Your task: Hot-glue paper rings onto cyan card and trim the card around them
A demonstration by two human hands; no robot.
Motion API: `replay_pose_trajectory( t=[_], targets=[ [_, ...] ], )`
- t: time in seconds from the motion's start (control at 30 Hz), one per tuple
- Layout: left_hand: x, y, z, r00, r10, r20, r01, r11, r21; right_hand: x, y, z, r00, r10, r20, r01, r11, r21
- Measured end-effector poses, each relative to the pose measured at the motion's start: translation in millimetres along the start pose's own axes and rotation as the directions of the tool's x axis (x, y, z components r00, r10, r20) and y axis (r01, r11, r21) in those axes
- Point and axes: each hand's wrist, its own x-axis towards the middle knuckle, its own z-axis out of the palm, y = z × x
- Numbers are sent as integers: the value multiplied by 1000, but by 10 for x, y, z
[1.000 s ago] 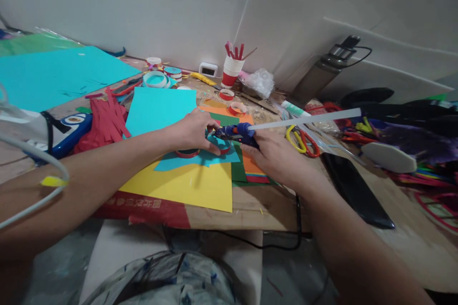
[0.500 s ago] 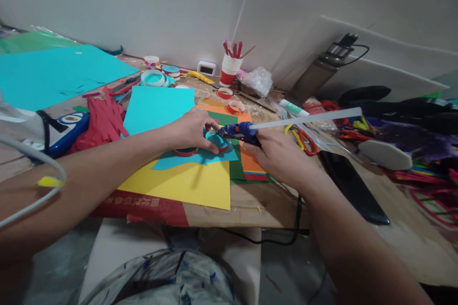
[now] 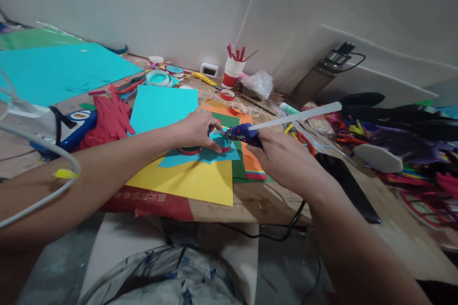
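Craft workshop, seemingly: coloured paper [image 3: 200, 182], glue gun [image 3: 246, 133], cluttered bench [image 3: 268, 202].

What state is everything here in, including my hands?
Left hand: holding red ring
Right hand: gripping glue gun
Glue gun: loaded, white stick protruding
Paper cup: upright, holding sticks
Bottle: capped
Plastic bag: crumpled
Red strips: loosely heaped
Yellow sheet: flat, partly covered

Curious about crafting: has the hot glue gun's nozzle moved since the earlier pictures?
Yes: the hot glue gun's nozzle has shifted right relative to the paper cup.

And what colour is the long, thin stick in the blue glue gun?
The stick is whitish; head view.
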Motion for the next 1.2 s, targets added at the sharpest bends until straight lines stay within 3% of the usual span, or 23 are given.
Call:
replay_pose_trajectory(
  t=[0.97,1.2],
  targets=[
    [3,-33,8,1000,-11,6,11,996,-90,11,-65,-24,1000,-3,-16,1,993,-117],
    [31,-66,69,1000,-6,-27,4,998,-63,70,-81,6,999,-48,-24,46,997,-62]
  ],
)
